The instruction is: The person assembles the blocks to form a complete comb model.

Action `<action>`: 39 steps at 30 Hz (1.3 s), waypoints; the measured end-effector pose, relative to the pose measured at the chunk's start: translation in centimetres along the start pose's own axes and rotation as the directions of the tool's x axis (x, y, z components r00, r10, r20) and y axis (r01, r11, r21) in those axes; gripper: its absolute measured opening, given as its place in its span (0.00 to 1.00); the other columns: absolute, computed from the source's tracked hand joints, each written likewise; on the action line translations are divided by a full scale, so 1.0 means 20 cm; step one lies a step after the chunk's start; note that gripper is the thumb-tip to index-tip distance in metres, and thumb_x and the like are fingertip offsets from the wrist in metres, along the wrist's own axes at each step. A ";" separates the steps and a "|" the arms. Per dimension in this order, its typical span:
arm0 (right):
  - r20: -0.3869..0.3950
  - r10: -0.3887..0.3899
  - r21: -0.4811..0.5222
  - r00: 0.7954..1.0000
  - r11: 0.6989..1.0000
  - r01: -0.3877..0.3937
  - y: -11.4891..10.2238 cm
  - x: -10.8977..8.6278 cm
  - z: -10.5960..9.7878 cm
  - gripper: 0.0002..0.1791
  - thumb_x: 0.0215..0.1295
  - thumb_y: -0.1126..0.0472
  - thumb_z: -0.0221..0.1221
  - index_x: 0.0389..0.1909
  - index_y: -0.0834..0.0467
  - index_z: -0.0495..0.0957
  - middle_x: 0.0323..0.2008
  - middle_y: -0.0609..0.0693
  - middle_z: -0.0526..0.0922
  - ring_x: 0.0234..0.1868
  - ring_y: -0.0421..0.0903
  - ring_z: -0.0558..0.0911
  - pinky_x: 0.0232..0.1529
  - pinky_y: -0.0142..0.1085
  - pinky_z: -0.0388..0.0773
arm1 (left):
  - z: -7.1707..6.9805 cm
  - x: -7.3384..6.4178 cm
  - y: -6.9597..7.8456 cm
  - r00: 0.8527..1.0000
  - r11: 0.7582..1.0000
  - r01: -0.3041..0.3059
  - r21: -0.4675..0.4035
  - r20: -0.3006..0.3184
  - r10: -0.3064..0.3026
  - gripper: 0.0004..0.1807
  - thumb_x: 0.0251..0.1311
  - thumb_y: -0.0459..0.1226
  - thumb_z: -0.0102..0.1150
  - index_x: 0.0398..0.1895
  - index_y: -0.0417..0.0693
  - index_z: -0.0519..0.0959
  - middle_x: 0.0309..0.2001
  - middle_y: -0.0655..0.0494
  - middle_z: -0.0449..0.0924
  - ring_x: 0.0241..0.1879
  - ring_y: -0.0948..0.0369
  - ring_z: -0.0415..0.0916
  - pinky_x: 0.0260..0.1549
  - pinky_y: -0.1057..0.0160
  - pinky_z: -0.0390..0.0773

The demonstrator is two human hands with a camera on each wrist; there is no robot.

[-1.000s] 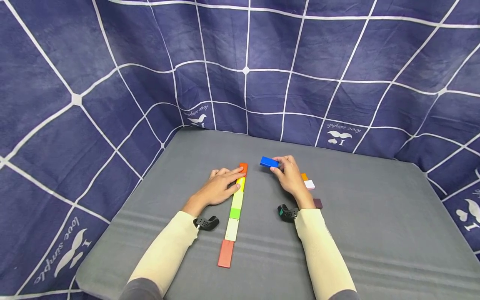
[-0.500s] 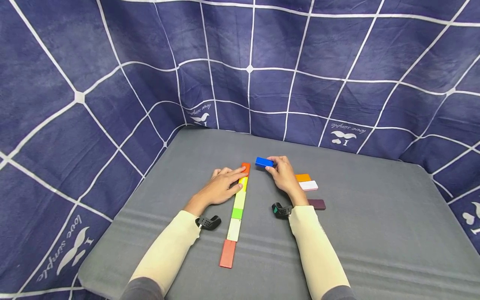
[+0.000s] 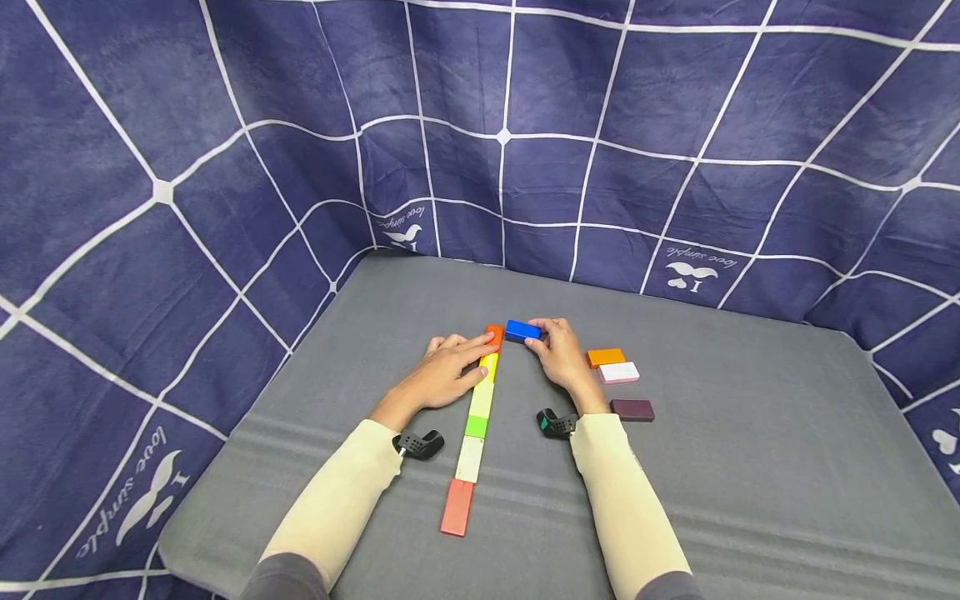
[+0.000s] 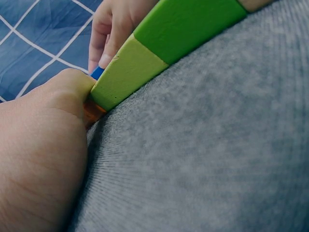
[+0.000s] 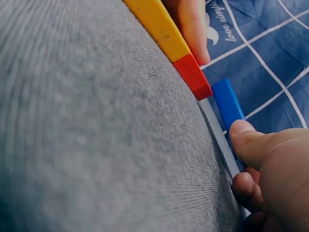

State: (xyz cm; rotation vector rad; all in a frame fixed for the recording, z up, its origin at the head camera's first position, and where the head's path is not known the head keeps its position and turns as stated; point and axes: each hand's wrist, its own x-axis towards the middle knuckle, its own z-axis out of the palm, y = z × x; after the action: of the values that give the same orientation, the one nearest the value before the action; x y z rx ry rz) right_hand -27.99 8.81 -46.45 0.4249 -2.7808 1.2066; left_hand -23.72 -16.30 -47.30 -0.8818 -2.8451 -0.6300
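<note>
In the head view, flat coloured blocks form a row running away from me. An orange-red block [image 3: 496, 331] tops the far end, then come a yellow block [image 3: 489, 364], a yellow-green block [image 3: 481, 404], a green block [image 3: 476, 427], a cream block [image 3: 470, 460] and a red block [image 3: 456, 508]. My left hand [image 3: 438, 375] lies with extended fingers over the orange-red and yellow blocks. Between thumb and fingers, my right hand [image 3: 561, 357] pinches a blue block [image 3: 521, 331] by its right end. Its free end is close to the orange-red block, with a small gap in the right wrist view.
Right of my right hand lie an orange block [image 3: 605, 357], a white block [image 3: 618, 372] touching or nearly touching it, and a dark maroon block [image 3: 632, 410]. A grey cloth covers the table [image 3: 750, 467]. A blue grid-patterned curtain [image 3: 637, 100] hangs behind and to the left.
My right hand has carried the blue block leftward and lower, closer to the orange-red block, uncovering the orange, white and maroon blocks. My left hand stays on the row.
</note>
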 end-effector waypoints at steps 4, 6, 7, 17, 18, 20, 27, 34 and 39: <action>0.007 0.018 -0.002 1.000 1.000 -0.018 0.00 0.01 0.01 0.18 0.72 0.57 0.59 0.60 0.57 0.78 0.48 0.58 0.74 0.41 0.50 0.72 0.44 0.38 0.66 | 0.00 0.00 0.00 1.000 1.000 0.001 -0.001 -0.007 -0.001 0.26 0.74 0.54 0.45 0.74 0.68 0.67 0.77 0.68 0.60 0.58 0.65 0.68 0.52 0.54 0.57; 0.013 0.020 -0.007 1.000 1.000 -0.020 0.01 0.01 0.01 0.19 0.72 0.57 0.59 0.60 0.57 0.78 0.48 0.58 0.73 0.41 0.50 0.72 0.44 0.39 0.66 | 0.00 0.00 0.00 1.000 1.000 0.004 0.001 -0.006 -0.004 0.26 0.74 0.54 0.45 0.74 0.68 0.66 0.77 0.68 0.60 0.58 0.65 0.68 0.52 0.55 0.57; 0.017 0.023 -0.008 1.000 1.000 -0.023 0.01 0.00 0.01 0.19 0.72 0.57 0.59 0.60 0.57 0.78 0.48 0.58 0.73 0.41 0.50 0.72 0.44 0.39 0.66 | 0.00 0.00 0.00 1.000 1.000 0.005 -0.002 -0.004 -0.005 0.27 0.74 0.54 0.46 0.74 0.68 0.67 0.77 0.68 0.60 0.58 0.65 0.68 0.52 0.55 0.57; 0.028 0.006 -0.030 1.000 1.000 -0.005 0.01 0.00 0.01 0.19 0.72 0.59 0.60 0.60 0.59 0.78 0.47 0.58 0.73 0.44 0.51 0.72 0.47 0.40 0.66 | 0.00 0.01 0.01 1.000 1.000 0.001 -0.002 0.003 -0.001 0.26 0.74 0.53 0.46 0.74 0.69 0.66 0.77 0.67 0.59 0.56 0.65 0.67 0.50 0.55 0.56; 0.030 0.002 -0.034 1.000 0.999 -0.001 0.01 0.00 0.01 0.19 0.72 0.58 0.60 0.61 0.59 0.78 0.47 0.58 0.73 0.44 0.51 0.72 0.47 0.41 0.66 | 0.00 0.01 0.00 1.000 1.000 0.002 0.000 0.004 -0.002 0.26 0.74 0.53 0.47 0.74 0.69 0.66 0.77 0.67 0.59 0.56 0.65 0.67 0.50 0.55 0.56; 0.037 -0.001 -0.035 0.999 0.999 0.002 0.00 0.00 0.01 0.19 0.72 0.59 0.60 0.61 0.59 0.78 0.48 0.58 0.73 0.45 0.51 0.72 0.49 0.42 0.67 | 0.00 0.01 0.00 1.000 1.000 0.002 0.006 0.007 -0.002 0.27 0.74 0.53 0.46 0.74 0.69 0.66 0.77 0.67 0.59 0.56 0.66 0.66 0.50 0.56 0.56; 0.020 -0.029 -0.049 0.999 0.998 0.030 0.02 0.00 0.03 0.19 0.71 0.61 0.60 0.60 0.61 0.78 0.48 0.58 0.73 0.44 0.52 0.72 0.48 0.43 0.67 | 0.00 0.01 0.00 1.000 1.000 0.004 0.002 0.006 -0.004 0.27 0.74 0.53 0.46 0.74 0.69 0.66 0.78 0.68 0.58 0.57 0.66 0.67 0.50 0.56 0.56; 0.037 -0.025 -0.050 0.999 0.998 0.027 0.02 0.00 0.02 0.21 0.71 0.59 0.61 0.62 0.60 0.78 0.50 0.59 0.74 0.46 0.52 0.73 0.50 0.43 0.67 | 0.00 0.00 0.00 1.000 1.000 -0.004 0.001 0.006 0.004 0.27 0.74 0.53 0.46 0.74 0.69 0.66 0.78 0.67 0.58 0.57 0.65 0.67 0.51 0.55 0.56; 0.059 0.001 -0.039 0.998 0.999 0.001 0.01 -0.01 0.01 0.25 0.70 0.57 0.62 0.66 0.58 0.75 0.51 0.58 0.72 0.47 0.51 0.72 0.50 0.42 0.66 | -0.01 0.00 0.00 1.000 1.000 -0.001 0.004 0.019 0.001 0.27 0.74 0.54 0.45 0.75 0.70 0.65 0.78 0.68 0.57 0.58 0.65 0.66 0.51 0.55 0.56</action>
State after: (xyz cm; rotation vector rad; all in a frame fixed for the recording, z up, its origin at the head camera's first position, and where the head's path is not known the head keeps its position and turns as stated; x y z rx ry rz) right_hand -27.87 8.74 -46.78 0.4642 -2.8483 1.1566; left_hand -23.79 -16.27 -47.17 -0.8928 -2.8618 -0.6196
